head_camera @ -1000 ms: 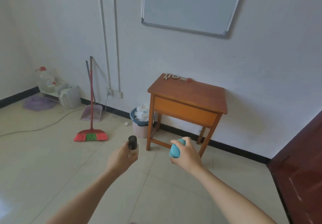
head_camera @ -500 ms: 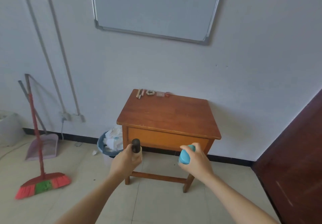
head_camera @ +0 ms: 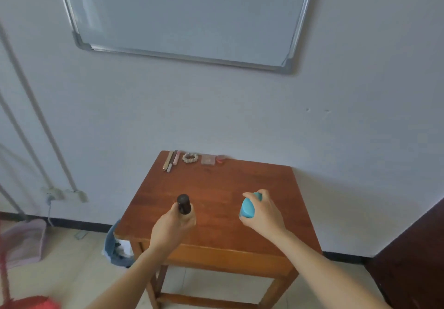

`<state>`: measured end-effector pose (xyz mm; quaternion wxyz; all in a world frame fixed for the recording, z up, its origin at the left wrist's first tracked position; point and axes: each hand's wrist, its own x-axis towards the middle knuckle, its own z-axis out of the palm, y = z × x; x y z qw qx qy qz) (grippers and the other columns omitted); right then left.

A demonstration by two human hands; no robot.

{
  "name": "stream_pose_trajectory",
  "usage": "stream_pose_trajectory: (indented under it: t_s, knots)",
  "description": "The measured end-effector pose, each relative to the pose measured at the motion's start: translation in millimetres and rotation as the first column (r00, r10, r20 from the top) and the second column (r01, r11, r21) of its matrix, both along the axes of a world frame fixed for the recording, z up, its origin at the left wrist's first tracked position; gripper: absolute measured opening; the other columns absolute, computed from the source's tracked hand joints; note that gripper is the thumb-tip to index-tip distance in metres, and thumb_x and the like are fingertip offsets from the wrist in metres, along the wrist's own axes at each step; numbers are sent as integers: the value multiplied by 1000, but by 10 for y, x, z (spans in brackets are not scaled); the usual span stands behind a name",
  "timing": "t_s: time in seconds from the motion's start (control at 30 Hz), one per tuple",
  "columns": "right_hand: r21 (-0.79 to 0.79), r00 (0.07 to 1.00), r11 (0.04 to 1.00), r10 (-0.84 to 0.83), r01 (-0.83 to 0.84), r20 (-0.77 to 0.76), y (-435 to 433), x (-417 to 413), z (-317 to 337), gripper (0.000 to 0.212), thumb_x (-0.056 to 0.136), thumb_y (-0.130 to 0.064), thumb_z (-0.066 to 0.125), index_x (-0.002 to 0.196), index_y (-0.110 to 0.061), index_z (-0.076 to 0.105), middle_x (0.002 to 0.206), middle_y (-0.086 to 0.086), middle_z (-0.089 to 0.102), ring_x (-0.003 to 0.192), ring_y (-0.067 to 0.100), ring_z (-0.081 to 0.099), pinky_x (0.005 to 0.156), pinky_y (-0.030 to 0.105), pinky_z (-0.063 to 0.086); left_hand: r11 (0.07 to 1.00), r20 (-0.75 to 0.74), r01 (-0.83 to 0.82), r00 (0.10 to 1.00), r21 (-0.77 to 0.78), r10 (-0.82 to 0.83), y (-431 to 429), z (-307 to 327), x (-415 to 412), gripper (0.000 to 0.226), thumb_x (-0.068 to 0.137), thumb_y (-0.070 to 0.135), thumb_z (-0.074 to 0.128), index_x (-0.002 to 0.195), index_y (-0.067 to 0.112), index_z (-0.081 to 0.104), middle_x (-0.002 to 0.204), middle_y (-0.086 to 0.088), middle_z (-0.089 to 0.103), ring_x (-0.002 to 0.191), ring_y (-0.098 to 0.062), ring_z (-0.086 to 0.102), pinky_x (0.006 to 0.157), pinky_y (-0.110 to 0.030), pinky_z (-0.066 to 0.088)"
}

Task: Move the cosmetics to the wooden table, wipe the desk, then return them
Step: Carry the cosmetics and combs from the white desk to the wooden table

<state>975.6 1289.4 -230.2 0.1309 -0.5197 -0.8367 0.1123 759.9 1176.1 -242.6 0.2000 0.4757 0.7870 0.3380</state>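
Observation:
The small wooden table (head_camera: 216, 186) stands against the wall right in front of me. My left hand (head_camera: 171, 228) hovers over its near left part, closed around a dark cosmetic bottle (head_camera: 184, 203) held upright with its round cap up. Over the near right part, my right hand (head_camera: 263, 212) grips a light blue cosmetic container (head_camera: 247, 208). Along the table's far edge lie several small cosmetics: slim pencils (head_camera: 171, 161), a beaded bracelet (head_camera: 190, 158), a pink compact (head_camera: 208, 159) and a small red item (head_camera: 220, 159).
A whiteboard (head_camera: 187, 13) hangs on the wall above. A blue waste bin (head_camera: 115, 248) with paper sits at the table's left leg. A dustpan (head_camera: 24, 241) and red broom (head_camera: 31, 302) are at the far left. Dark wooden furniture (head_camera: 413, 260) fills the lower right.
I have walked up to the wooden table. Both hands, still holding the bottle and the blue container, have gone from in front of the table to above its top.

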Motion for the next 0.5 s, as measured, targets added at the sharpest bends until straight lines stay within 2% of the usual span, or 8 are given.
stream_pose_trajectory:
  t_s: [0.13, 0.2, 0.37, 0.5]
  knots:
    - [-85, 998, 995, 55, -53, 21, 375, -204, -220, 62, 79, -41, 66, 132, -32, 37, 131, -2, 30, 108, 14, 46, 74, 17, 39, 998, 20, -20, 1000, -61, 21, 476, -201, -147, 15, 87, 33, 53, 84, 22, 43, 67, 6, 56, 59, -15, 53, 54, -26, 39]
    - [-108, 998, 993, 55, -51, 34, 595, -302, -282, 62, 78, -39, 67, 132, -33, 38, 131, -3, 30, 108, 15, 46, 75, 18, 38, 997, 51, 12, 999, -77, -9, 770, -283, -187, 23, 89, 35, 48, 76, 16, 47, 57, 5, 58, 50, -13, 55, 51, -26, 42]
    - [-130, 996, 991, 4, 7, 84, 1231, -437, -280, 63, 77, -39, 67, 132, -34, 39, 132, -2, 29, 111, 17, 46, 79, 22, 39, 986, 114, 154, 983, -70, -146, 1590, -399, -242, 20, 88, 39, 49, 77, 22, 46, 65, 1, 64, 57, -16, 61, 56, -29, 46]
    - [-79, 994, 994, -65, 72, 92, 1744, -484, -149, 62, 76, -42, 66, 131, -35, 39, 132, -2, 29, 111, 18, 46, 82, 24, 44, 976, 70, 205, 977, -72, -200, 2302, -379, -257, 31, 92, 44, 36, 72, 22, 43, 65, -1, 63, 58, -21, 60, 54, -30, 44]
